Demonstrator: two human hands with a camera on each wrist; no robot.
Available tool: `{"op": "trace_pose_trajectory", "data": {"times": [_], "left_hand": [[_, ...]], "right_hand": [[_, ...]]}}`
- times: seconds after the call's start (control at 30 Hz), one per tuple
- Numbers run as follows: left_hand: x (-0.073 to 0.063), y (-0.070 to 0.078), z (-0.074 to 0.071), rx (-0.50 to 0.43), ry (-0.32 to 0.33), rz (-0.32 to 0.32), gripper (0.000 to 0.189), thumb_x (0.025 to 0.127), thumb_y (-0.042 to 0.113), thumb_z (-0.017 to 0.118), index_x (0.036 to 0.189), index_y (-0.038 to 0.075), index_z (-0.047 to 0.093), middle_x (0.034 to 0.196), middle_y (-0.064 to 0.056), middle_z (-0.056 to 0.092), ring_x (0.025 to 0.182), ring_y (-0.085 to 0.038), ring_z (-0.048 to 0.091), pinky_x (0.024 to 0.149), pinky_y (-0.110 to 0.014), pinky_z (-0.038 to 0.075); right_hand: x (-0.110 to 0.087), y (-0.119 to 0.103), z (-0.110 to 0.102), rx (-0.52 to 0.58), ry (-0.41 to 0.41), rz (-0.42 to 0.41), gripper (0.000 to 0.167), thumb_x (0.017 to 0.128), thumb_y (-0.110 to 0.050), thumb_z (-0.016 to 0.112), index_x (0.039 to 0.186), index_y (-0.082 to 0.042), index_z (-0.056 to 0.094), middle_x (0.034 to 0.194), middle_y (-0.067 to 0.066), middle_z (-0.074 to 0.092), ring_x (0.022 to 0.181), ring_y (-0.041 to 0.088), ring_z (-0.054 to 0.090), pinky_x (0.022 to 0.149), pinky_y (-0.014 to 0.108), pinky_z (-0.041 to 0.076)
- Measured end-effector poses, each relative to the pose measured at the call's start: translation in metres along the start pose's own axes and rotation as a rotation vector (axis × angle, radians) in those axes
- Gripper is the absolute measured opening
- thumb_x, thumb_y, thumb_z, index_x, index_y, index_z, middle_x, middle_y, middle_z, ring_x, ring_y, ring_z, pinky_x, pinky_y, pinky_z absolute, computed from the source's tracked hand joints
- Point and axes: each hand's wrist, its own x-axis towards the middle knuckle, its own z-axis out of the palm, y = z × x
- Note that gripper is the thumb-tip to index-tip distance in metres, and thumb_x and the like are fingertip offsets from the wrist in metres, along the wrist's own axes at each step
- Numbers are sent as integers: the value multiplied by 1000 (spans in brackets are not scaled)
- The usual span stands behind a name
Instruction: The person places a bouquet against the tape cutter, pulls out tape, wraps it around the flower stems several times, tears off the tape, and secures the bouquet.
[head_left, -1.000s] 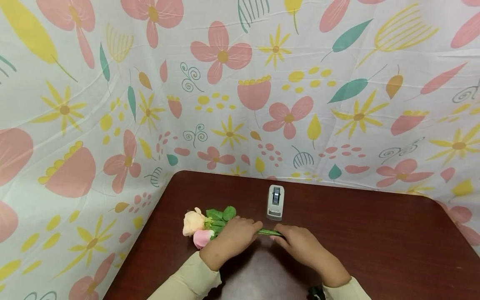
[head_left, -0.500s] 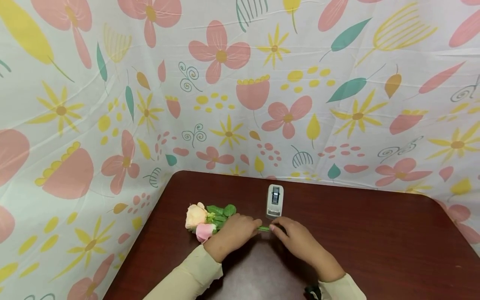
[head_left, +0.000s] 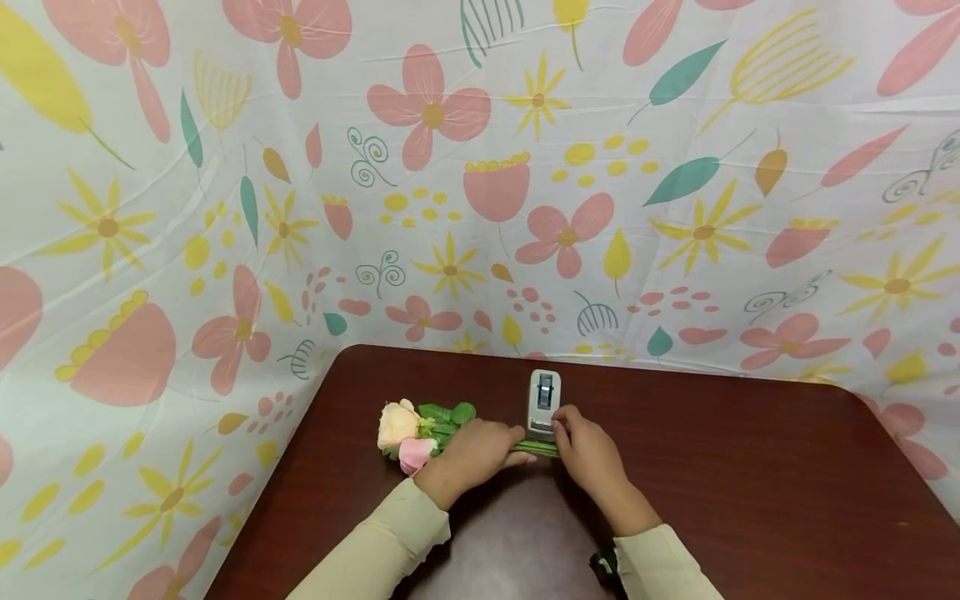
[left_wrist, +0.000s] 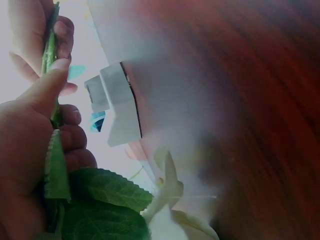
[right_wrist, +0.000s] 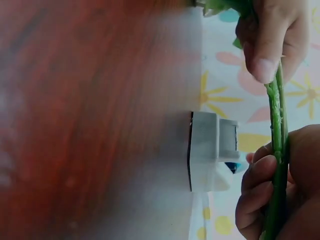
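Note:
A peach rose [head_left: 397,426] and a pink rose [head_left: 417,455] point left, with green leaves [head_left: 462,413] behind their heads. My left hand [head_left: 478,450] grips the bundled green stems [head_left: 537,448] just past the leaves. Farther along, toward the stem ends, the curled fingers of my right hand [right_wrist: 295,185] hold the same bundle. Its thumb and fingertips overlap the front corner of the white tape dispenser [head_left: 542,415] in the head view. Between the hands, a short stretch of bare stems shows in the right wrist view.
The tape dispenser stands on the dark red-brown table [head_left: 720,467], just beyond the stems. Flower-printed cloth [head_left: 675,275] hangs along the table's back and left edges. A black item [head_left: 604,563] sits at the right sleeve's cuff.
Both hands and the roses have shifted slightly away from the body, toward the tape dispenser. My right hand's fingertips have moved from the stem ends up to the dispenser's front corner.

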Motion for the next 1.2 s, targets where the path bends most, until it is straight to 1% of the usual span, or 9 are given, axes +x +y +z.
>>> {"op": "trace_pose_trajectory", "data": {"times": [0.07,0.17,0.23,0.3,0.47,0.7,0.83,0.97,1.2], "left_hand": [[0,0,0,-19,-12,-11,39,100,55,52,86,19,60,67,4,62,63,-16,65,57,-34,51],[0,-1,2,-48,-27,-38,42,106,52,41,88,19,61,69,4,62,63,-17,65,58,-34,51],[1,-3,5,-42,-22,-61,44,109,48,35,88,19,62,69,4,62,62,-18,65,57,-35,51],[2,-4,8,-25,-8,-83,45,110,44,32,86,20,62,68,4,62,61,-18,64,56,-35,50],[5,-6,14,29,43,-115,44,110,38,35,80,20,61,63,3,61,57,-19,63,51,-35,49],[8,-9,14,45,85,-107,42,109,37,41,76,20,61,60,4,60,54,-18,62,49,-34,48],[9,-11,16,53,86,-110,41,108,37,42,77,19,62,60,4,61,54,-18,62,49,-34,48],[10,-12,18,64,81,-115,41,108,37,42,78,20,64,63,4,64,56,-18,64,50,-34,49],[14,-11,18,27,21,-137,43,109,37,39,82,19,67,68,2,68,61,-20,66,54,-37,51]], "right_hand": [[3,2,2,4,-17,19,20,103,-21,57,118,-9,63,89,9,74,69,16,65,60,37,49],[7,4,5,6,-26,33,23,103,-23,57,120,-7,64,92,10,75,76,21,69,65,42,53],[10,4,7,13,-31,41,24,103,-23,56,119,-6,64,94,11,75,81,24,70,70,45,54],[12,4,9,18,-39,48,25,104,-23,56,118,-5,65,94,11,75,81,24,70,72,47,54],[17,2,10,35,-65,78,24,103,-24,57,113,-5,69,91,9,74,76,21,66,71,44,53],[23,2,10,94,-76,138,22,100,-24,62,108,-6,73,84,5,70,69,15,58,65,35,48],[26,2,10,165,-69,177,19,99,-24,64,104,-8,73,78,3,65,65,15,54,63,31,44],[28,1,11,218,-62,204,16,97,-23,66,100,-8,72,74,4,60,63,15,50,61,30,41],[29,2,13,241,-49,233,16,96,-21,67,99,-5,71,83,7,66,69,16,55,65,30,44]]}}
